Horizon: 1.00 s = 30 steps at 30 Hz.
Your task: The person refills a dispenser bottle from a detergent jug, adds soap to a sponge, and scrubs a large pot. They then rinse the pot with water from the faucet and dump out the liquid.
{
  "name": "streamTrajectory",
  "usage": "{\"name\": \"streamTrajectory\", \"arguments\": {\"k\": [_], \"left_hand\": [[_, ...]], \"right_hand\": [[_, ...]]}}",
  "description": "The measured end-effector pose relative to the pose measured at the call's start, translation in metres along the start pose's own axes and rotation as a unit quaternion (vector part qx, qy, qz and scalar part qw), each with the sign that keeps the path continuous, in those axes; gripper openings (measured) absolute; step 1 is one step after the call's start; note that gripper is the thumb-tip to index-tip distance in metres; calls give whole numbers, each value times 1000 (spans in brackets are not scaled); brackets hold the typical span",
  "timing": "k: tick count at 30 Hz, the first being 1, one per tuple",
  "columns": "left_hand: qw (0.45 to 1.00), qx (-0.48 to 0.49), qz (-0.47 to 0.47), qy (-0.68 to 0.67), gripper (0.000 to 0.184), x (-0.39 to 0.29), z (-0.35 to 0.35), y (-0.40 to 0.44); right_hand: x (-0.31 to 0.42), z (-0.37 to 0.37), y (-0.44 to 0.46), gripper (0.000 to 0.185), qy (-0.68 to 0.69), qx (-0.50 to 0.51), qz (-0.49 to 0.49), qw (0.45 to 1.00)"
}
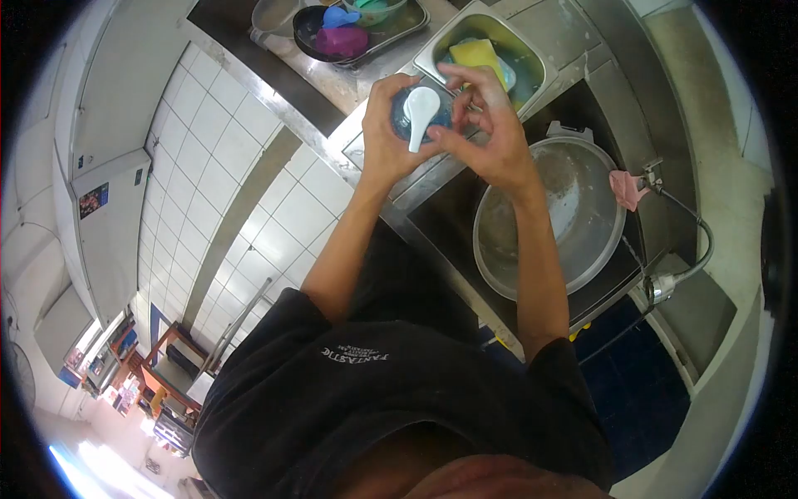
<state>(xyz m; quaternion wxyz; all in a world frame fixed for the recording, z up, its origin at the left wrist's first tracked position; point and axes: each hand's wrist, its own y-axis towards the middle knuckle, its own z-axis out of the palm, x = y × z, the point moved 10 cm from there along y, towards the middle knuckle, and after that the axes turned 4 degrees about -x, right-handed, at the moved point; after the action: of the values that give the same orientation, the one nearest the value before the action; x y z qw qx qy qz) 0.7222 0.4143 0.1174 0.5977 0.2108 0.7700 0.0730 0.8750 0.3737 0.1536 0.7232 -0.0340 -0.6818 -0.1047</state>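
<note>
My left hand (385, 125) is closed around the side of a pump bottle (401, 123) with a clear blue body. The bottle's white pump head (422, 104) faces up at me, its nozzle aimed toward my body. To the right of the bottle is my right hand (492, 125), its fingers bent and spread apart. Its thumb tip lies beside the nozzle, and whether it presses on it I cannot tell. Just beyond that hand, a yellow sponge (475, 55) rests in a small metal basin (532, 62).
A large grey round tub (611, 241) sits in the dark sink at right, near a faucet (661, 287) with a hose and a pink cloth (627, 190). At the back left, a black pan (306, 32) holds a purple cup (341, 41) and a blue scoop (339, 17).
</note>
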Motion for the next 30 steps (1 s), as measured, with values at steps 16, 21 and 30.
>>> {"name": "streamTrajectory", "arguments": {"k": [16,21,30], "left_hand": [[999,12,-41,-32,90,22,16,-19],[998,2,-66,-7,74,22,-1,-10],[999,-8,-11,43,23,-28,1,24]], "right_hand": [[26,8,0,49,-279,-97,-108,949],[25,10,-8,47,-200,-54,-82,975],[-5,-74,-86,28,-78,-201,-2,976]]}}
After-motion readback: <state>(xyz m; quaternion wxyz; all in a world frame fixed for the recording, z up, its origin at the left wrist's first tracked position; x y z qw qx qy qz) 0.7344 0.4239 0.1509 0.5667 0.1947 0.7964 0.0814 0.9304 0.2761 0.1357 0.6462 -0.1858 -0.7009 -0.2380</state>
